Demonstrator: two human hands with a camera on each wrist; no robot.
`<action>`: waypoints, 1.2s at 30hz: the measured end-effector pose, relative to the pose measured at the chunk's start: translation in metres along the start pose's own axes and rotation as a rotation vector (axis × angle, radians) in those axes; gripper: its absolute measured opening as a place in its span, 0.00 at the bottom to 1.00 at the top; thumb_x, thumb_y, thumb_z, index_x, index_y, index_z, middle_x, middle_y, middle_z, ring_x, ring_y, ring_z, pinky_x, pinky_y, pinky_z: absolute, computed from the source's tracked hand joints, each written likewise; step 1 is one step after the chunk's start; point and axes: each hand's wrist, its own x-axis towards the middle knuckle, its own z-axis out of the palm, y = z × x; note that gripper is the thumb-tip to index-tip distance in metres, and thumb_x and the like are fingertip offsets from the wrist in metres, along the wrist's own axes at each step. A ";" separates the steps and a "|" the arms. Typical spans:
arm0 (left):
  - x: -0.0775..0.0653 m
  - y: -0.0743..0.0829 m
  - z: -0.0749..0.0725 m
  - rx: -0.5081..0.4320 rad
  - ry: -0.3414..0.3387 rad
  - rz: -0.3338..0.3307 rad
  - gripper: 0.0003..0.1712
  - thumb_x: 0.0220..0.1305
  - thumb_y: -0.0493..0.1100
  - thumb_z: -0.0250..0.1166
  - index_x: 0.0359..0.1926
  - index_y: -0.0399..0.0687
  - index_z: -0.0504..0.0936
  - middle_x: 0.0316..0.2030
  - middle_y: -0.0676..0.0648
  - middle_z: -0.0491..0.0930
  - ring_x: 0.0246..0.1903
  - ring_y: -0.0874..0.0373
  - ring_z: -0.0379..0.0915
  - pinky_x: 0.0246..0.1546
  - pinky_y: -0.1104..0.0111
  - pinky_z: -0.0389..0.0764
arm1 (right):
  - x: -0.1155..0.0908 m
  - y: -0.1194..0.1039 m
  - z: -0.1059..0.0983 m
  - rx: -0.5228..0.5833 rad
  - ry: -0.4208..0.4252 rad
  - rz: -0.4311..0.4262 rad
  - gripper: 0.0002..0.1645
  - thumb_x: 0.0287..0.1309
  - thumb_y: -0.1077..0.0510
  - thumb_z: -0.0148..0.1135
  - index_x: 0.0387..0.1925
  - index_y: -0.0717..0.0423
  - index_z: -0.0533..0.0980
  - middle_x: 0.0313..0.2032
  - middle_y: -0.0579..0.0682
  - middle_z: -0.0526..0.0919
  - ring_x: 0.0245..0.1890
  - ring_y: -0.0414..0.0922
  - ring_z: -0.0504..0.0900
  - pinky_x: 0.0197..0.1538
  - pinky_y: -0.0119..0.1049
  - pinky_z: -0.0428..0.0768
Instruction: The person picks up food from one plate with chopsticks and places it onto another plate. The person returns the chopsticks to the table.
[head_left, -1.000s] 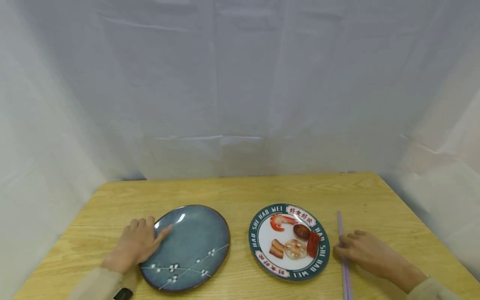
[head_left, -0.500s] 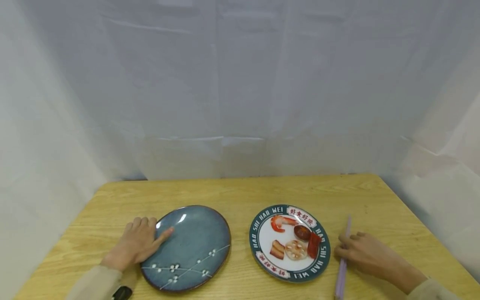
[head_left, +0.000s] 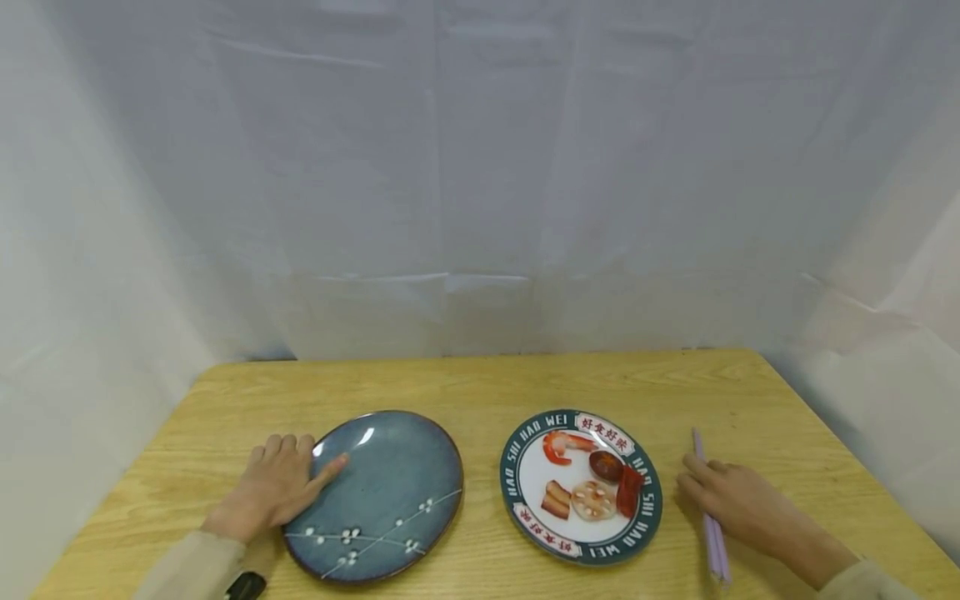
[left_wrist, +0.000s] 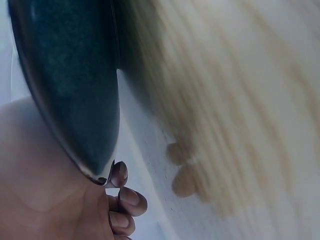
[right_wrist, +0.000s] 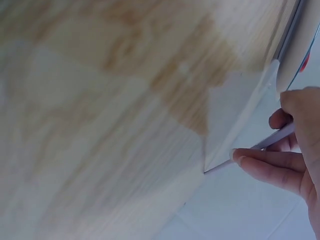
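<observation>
My left hand (head_left: 273,487) holds the rim of a blue-grey plate (head_left: 382,467) painted with white blossoms, its thumb over the inner surface and the other fingers outside the edge. In the left wrist view, fingertips (left_wrist: 127,197) curl just past the rim of that plate (left_wrist: 75,75). On the right, my right hand (head_left: 738,504) pinches a pair of purple chopsticks (head_left: 715,542), which slant close over the table. The right wrist view has the chopsticks (right_wrist: 280,133) running between the thumb and fingers (right_wrist: 272,167); part of them is hidden by the hand.
Between the hands lies a white plate with a green lettered rim (head_left: 517,533). It bears a shrimp (head_left: 558,447), a mushroom (head_left: 605,466), a lotus root slice (head_left: 593,500), a streaky meat slice (head_left: 556,499) and a red piece (head_left: 628,490). Pale sheeting (head_left: 480,208) hangs behind the wooden table (head_left: 480,379).
The near ends of the chopsticks have swung left, then right, and now show fully in the head view. My right hand has shifted slightly right. The left hand and both plates have stayed put.
</observation>
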 end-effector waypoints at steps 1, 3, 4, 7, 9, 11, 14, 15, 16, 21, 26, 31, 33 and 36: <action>0.000 0.000 0.000 -0.001 -0.005 -0.002 0.36 0.67 0.68 0.50 0.38 0.35 0.72 0.33 0.36 0.73 0.38 0.38 0.69 0.39 0.47 0.66 | 0.000 0.000 0.000 -0.007 0.000 0.006 0.35 0.75 0.52 0.13 0.32 0.55 0.71 0.35 0.51 0.71 0.20 0.43 0.73 0.20 0.32 0.73; 0.000 0.001 -0.001 -0.003 -0.014 -0.008 0.36 0.67 0.68 0.49 0.37 0.35 0.71 0.32 0.37 0.73 0.37 0.39 0.69 0.38 0.48 0.66 | -0.002 0.001 -0.002 -0.012 -0.009 0.018 0.20 0.75 0.57 0.32 0.34 0.57 0.71 0.39 0.57 0.74 0.22 0.46 0.76 0.22 0.34 0.75; 0.000 0.001 -0.002 -0.005 -0.018 -0.012 0.36 0.67 0.68 0.49 0.36 0.36 0.71 0.32 0.37 0.72 0.37 0.40 0.68 0.38 0.48 0.66 | -0.002 0.001 -0.003 -0.006 -0.006 0.023 0.09 0.69 0.61 0.44 0.35 0.58 0.72 0.41 0.60 0.75 0.22 0.47 0.76 0.22 0.35 0.76; -0.001 0.001 -0.003 -0.010 -0.027 -0.019 0.36 0.68 0.68 0.49 0.35 0.36 0.71 0.31 0.38 0.72 0.36 0.40 0.68 0.38 0.48 0.66 | -0.003 0.002 -0.005 0.014 0.037 0.043 0.05 0.60 0.65 0.51 0.37 0.60 0.73 0.41 0.62 0.76 0.22 0.46 0.75 0.22 0.33 0.76; -0.001 0.002 -0.003 -0.013 -0.030 -0.019 0.35 0.68 0.68 0.49 0.34 0.36 0.71 0.31 0.38 0.72 0.36 0.40 0.68 0.38 0.48 0.66 | -0.001 0.001 -0.005 0.038 0.099 0.063 0.11 0.70 0.61 0.45 0.37 0.61 0.74 0.36 0.55 0.75 0.20 0.42 0.72 0.20 0.30 0.73; 0.000 0.002 -0.003 -0.020 -0.034 -0.018 0.35 0.68 0.68 0.49 0.35 0.36 0.71 0.31 0.38 0.72 0.37 0.40 0.68 0.39 0.47 0.66 | 0.002 0.001 -0.005 0.056 0.167 0.089 0.27 0.77 0.51 0.30 0.35 0.60 0.74 0.30 0.47 0.69 0.19 0.36 0.65 0.18 0.25 0.69; -0.001 0.002 -0.003 -0.027 -0.032 -0.018 0.34 0.68 0.67 0.49 0.35 0.36 0.71 0.32 0.38 0.72 0.38 0.39 0.68 0.40 0.47 0.66 | 0.006 0.001 -0.007 0.087 0.236 0.126 0.32 0.76 0.45 0.27 0.32 0.58 0.74 0.27 0.44 0.67 0.19 0.32 0.61 0.17 0.22 0.65; -0.001 0.002 -0.003 -0.029 -0.031 -0.018 0.34 0.68 0.67 0.50 0.35 0.36 0.71 0.32 0.38 0.72 0.38 0.39 0.68 0.40 0.46 0.66 | 0.007 0.002 -0.009 0.098 0.250 0.137 0.32 0.76 0.44 0.29 0.31 0.57 0.74 0.27 0.43 0.68 0.19 0.32 0.61 0.17 0.22 0.65; -0.001 0.002 -0.003 -0.031 -0.031 -0.019 0.34 0.68 0.67 0.50 0.36 0.36 0.71 0.33 0.37 0.72 0.38 0.39 0.68 0.40 0.46 0.66 | 0.008 0.002 -0.010 0.116 0.262 0.146 0.31 0.76 0.44 0.30 0.30 0.56 0.74 0.27 0.43 0.68 0.19 0.31 0.61 0.18 0.21 0.65; -0.001 0.001 -0.003 -0.026 -0.033 -0.017 0.35 0.68 0.67 0.49 0.37 0.36 0.71 0.33 0.37 0.72 0.39 0.38 0.68 0.40 0.46 0.66 | 0.015 0.003 -0.016 0.176 0.339 0.142 0.30 0.75 0.43 0.35 0.29 0.55 0.76 0.28 0.42 0.73 0.20 0.33 0.70 0.22 0.21 0.70; -0.001 0.001 -0.002 -0.023 -0.032 -0.014 0.35 0.69 0.67 0.48 0.36 0.36 0.71 0.33 0.37 0.72 0.39 0.38 0.68 0.40 0.46 0.66 | 0.027 0.007 -0.019 0.172 0.460 0.103 0.30 0.75 0.45 0.40 0.24 0.58 0.76 0.24 0.46 0.77 0.17 0.40 0.76 0.21 0.26 0.74; -0.001 0.001 -0.003 -0.023 -0.035 -0.017 0.34 0.69 0.67 0.49 0.36 0.36 0.71 0.33 0.37 0.72 0.39 0.38 0.68 0.40 0.46 0.66 | 0.032 0.005 -0.022 0.193 0.479 0.148 0.30 0.74 0.45 0.41 0.24 0.58 0.77 0.23 0.46 0.78 0.17 0.40 0.77 0.21 0.26 0.74; -0.001 0.001 -0.003 -0.025 -0.041 -0.018 0.35 0.69 0.67 0.48 0.36 0.35 0.71 0.33 0.37 0.72 0.39 0.38 0.68 0.40 0.46 0.66 | 0.032 0.004 -0.023 0.198 0.475 0.170 0.30 0.74 0.44 0.41 0.25 0.58 0.77 0.24 0.46 0.79 0.18 0.41 0.78 0.22 0.27 0.75; 0.000 0.000 -0.002 -0.026 -0.048 -0.018 0.36 0.69 0.68 0.47 0.37 0.35 0.70 0.33 0.37 0.72 0.39 0.38 0.68 0.40 0.45 0.66 | 0.032 0.003 -0.024 0.209 0.477 0.185 0.30 0.74 0.43 0.41 0.26 0.58 0.78 0.25 0.47 0.80 0.19 0.42 0.80 0.23 0.28 0.76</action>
